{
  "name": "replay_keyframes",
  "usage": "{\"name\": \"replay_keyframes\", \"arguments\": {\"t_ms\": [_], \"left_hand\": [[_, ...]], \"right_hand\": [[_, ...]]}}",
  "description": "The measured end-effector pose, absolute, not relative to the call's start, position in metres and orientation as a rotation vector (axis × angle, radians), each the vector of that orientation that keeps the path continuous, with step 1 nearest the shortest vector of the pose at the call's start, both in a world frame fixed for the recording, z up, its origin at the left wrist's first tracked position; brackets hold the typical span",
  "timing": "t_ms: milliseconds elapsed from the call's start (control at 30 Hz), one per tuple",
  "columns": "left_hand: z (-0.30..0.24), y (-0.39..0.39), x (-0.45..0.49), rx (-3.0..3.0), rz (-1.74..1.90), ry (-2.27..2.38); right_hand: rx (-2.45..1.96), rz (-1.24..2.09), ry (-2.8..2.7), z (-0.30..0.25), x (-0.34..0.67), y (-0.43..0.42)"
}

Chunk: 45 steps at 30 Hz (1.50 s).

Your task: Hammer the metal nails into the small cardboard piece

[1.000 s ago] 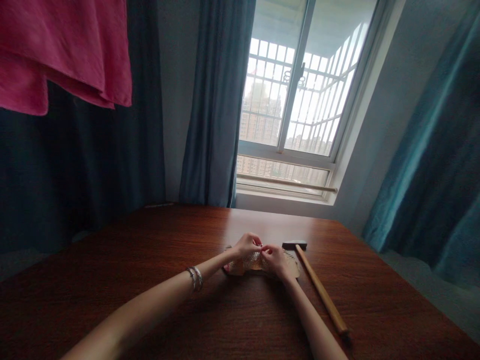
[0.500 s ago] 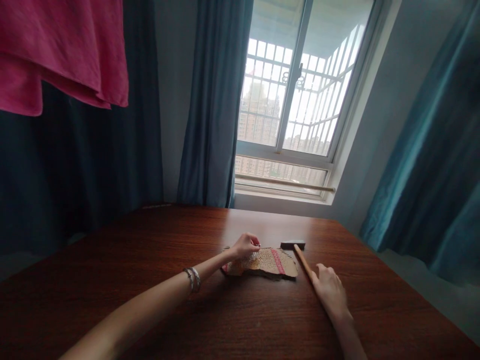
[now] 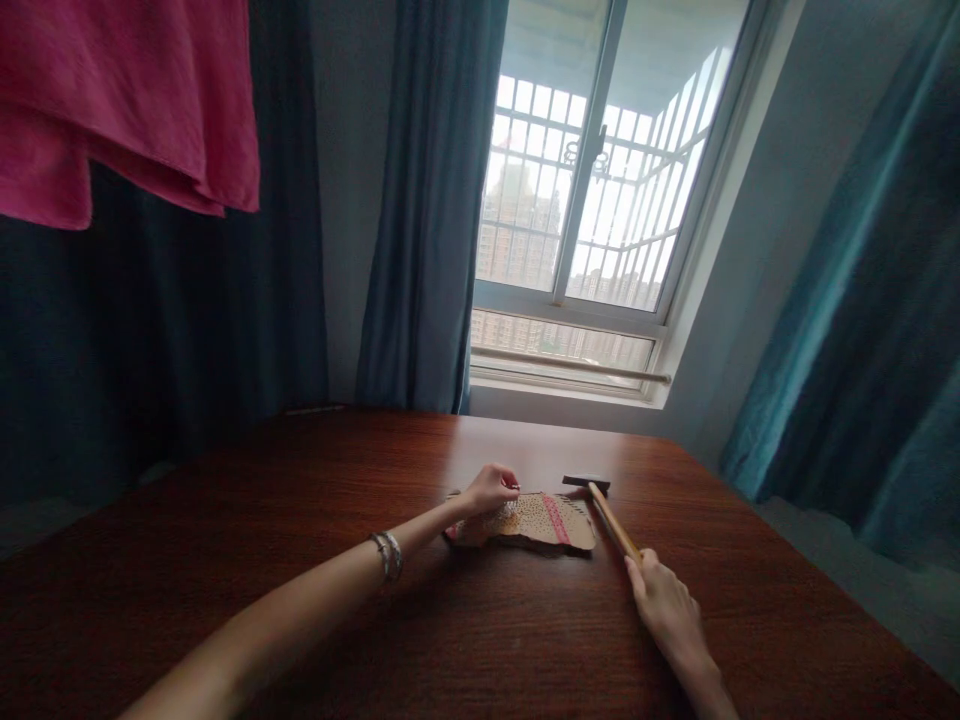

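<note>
A piece of cardboard [image 3: 536,520] with torn edges lies on the table, covered in small dots and crossed by a pink-red band. Over its left part, my left hand [image 3: 491,488] is closed in a pinch. Something tiny and silvery shows at the fingertips, too small to name. My right hand [image 3: 667,600] wraps round the lower end of the wooden handle of a hammer [image 3: 616,525]. The hammer's dark head points away from me, just beyond the cardboard's far right corner.
The brown wooden table [image 3: 360,640] reaches back towards a barred window [image 3: 585,180]. Blue curtains [image 3: 427,220] hang at both sides. A pink cloth [image 3: 150,110] hangs at the upper left. Silver bracelets [image 3: 388,556] circle my left wrist.
My right hand has moved slightly down and right along the hammer handle and closed round it. The handle appears raised a little off the table. My left hand has barely moved.
</note>
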<state>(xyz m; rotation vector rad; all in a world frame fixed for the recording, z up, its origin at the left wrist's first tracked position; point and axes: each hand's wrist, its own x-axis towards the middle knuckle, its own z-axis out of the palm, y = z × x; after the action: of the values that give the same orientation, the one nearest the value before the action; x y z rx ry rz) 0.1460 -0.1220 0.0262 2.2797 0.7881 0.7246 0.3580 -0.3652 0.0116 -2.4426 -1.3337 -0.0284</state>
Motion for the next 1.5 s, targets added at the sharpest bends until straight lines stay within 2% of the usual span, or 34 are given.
{"name": "replay_keyframes", "arguments": {"t_ms": [133,300,467,733,1500], "left_hand": [[0.024,-0.12,0.147,2.274,0.713,0.797],[0.022,-0.12,0.148,2.267,0.725,0.775],[0.021,-0.122,0.148,2.254,0.728,0.763],[0.016,-0.12,0.149,2.257,0.751,0.749],[0.025,-0.129,0.147,2.209,0.712,0.811]], "right_hand": [[-2.023,0.27,-1.198,0.019,0.35,-0.364],[-1.547,0.902,-0.956,0.038,0.318,-0.375],[-1.351,1.151,-0.906,0.057,0.292,-0.383],[-1.337,1.247,-0.87,0.057,0.281,-0.381],[-1.323,1.227,-0.97,0.066,0.278,-0.382]]}}
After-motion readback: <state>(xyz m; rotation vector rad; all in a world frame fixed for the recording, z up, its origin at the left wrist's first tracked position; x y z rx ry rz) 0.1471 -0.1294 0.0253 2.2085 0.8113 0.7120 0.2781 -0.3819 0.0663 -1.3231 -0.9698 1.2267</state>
